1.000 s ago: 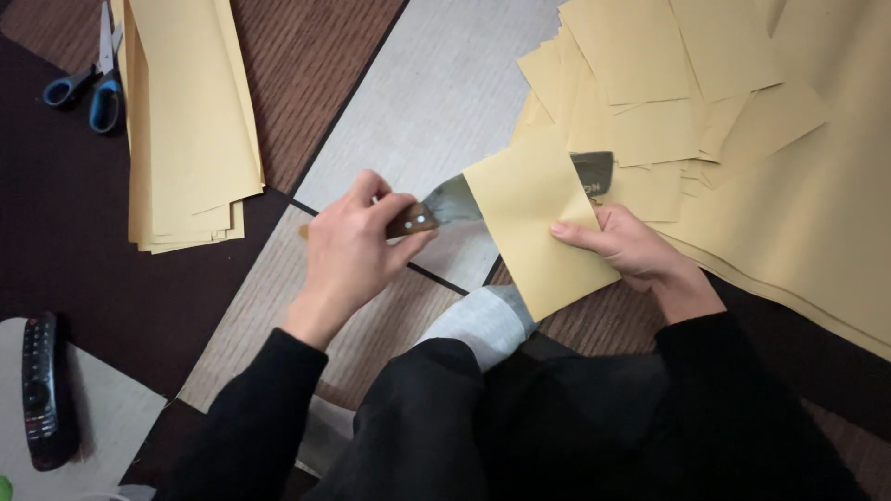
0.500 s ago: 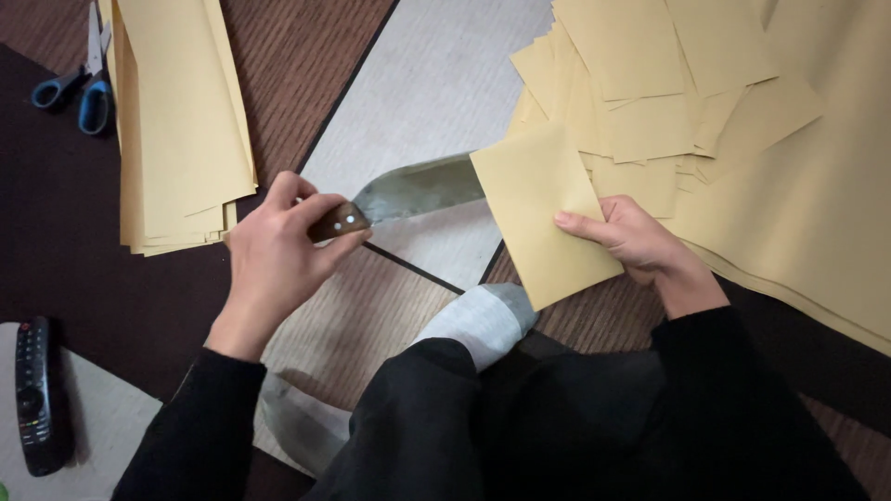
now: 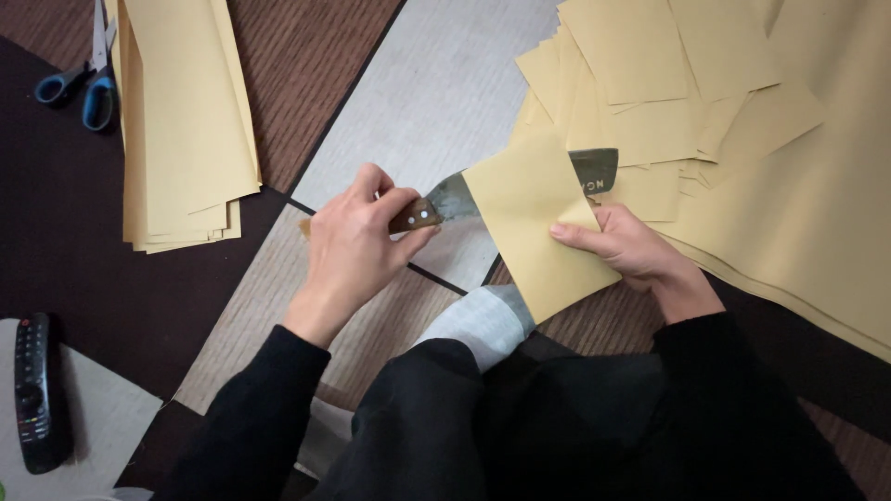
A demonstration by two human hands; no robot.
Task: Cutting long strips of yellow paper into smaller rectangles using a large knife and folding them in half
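Head view looks down on a floor of patchwork vinyl panels in pale grey, brown wood-grain and dark brown. Left hand comes in from the lower left in a black sleeve, wrist bent, fingers curled tight around the brown riveted wooden handle of a wide, dull steel knife. Its blade runs rightward and passes under a folded square sheet of tan paper, the blade's squared tip showing again past the sheet's upper right edge. Right hand, also black-sleeved, lies palm down at the sheet's right edge, thumb on top and fingers apparently underneath, pinching the paper; the grip beneath is hidden, so that is a best reading. Sheet and knife sit near the middle of the floor, over the seam between grey and wood-grain panels, just above a pale grey sock.

A loose heap of cut tan squares spreads over large tan sheets at the right edge. A neat stack of long tan sheets lies at upper left, blue-handled scissors beside it. A black remote control rests at lower left
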